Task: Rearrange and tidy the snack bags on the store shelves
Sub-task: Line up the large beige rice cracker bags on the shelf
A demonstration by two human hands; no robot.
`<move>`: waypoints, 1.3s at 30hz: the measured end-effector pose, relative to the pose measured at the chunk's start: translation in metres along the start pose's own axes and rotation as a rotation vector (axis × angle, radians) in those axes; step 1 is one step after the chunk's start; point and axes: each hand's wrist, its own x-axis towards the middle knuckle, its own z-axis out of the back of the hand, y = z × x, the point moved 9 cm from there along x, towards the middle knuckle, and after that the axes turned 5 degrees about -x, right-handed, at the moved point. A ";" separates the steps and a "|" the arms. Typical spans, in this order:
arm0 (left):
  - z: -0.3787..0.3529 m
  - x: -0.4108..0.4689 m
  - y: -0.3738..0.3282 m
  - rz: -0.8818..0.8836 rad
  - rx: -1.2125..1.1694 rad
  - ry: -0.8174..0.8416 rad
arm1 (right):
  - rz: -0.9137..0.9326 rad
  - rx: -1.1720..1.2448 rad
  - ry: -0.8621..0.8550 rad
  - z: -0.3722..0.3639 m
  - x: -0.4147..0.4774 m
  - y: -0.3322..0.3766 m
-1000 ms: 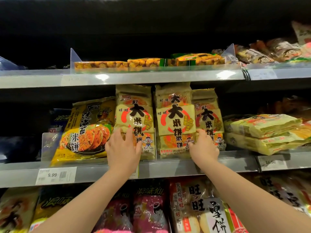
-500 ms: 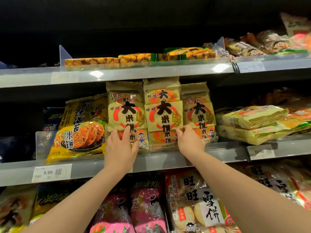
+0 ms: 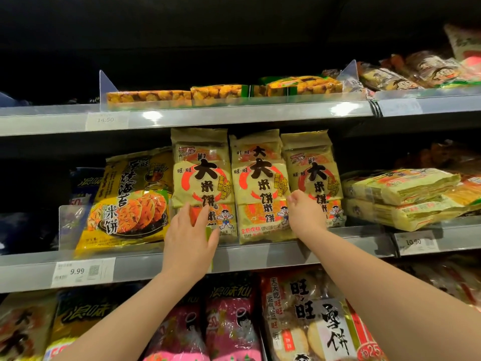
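Pale yellow foil is what you are working with here: three upright rice-cracker bags standing side by side on the middle shelf [image 3: 260, 259], the left bag [image 3: 201, 175], the middle bag [image 3: 257, 183] and the right bag [image 3: 312, 175], their tops reaching almost to the underside of the upper shelf [image 3: 234, 117]. You are pressing your left hand [image 3: 190, 241] flat against the lower front of the left bag, fingers spread and open, gripping nothing; that looks like a way of steadying the bag's base behind the shelf lip so it is not tipping forward. Your right hand [image 3: 305, 216] is resting against the seam where the middle and right bags are meeting, fingers loosely curled; whether any fingertip is hooking an edge I cannot tell, since the knuckles are hiding the contact. Both hands seem to be working as bookends, squaring the row so the faces are lining up and showing their print to a shopper. The seaweed cracker bag [image 3: 130, 201] to the left is leaning back and overlapping the left bag's edge, so it is probably needing straightening next. To the right, the flat stacked packs [image 3: 398, 196] are lying well apart from your row and are not crowding it.
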 end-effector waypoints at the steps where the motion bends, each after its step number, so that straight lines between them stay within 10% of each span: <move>1: -0.001 -0.001 0.000 -0.009 0.015 -0.005 | -0.002 0.021 0.003 -0.003 -0.002 0.001; 19: -0.009 -0.016 -0.128 -0.184 -0.132 -0.040 | 0.035 0.122 -0.056 0.091 -0.030 -0.050; 28: -0.032 -0.027 -0.227 -0.290 -0.251 0.047 | -0.217 0.091 -0.463 0.197 -0.028 -0.143; 33: -0.049 -0.031 -0.261 -0.318 -0.320 0.124 | -0.620 0.311 -0.219 0.185 -0.021 -0.212; 39: -0.069 -0.029 -0.285 -0.382 -0.346 0.221 | -0.696 0.883 0.099 0.144 -0.012 -0.200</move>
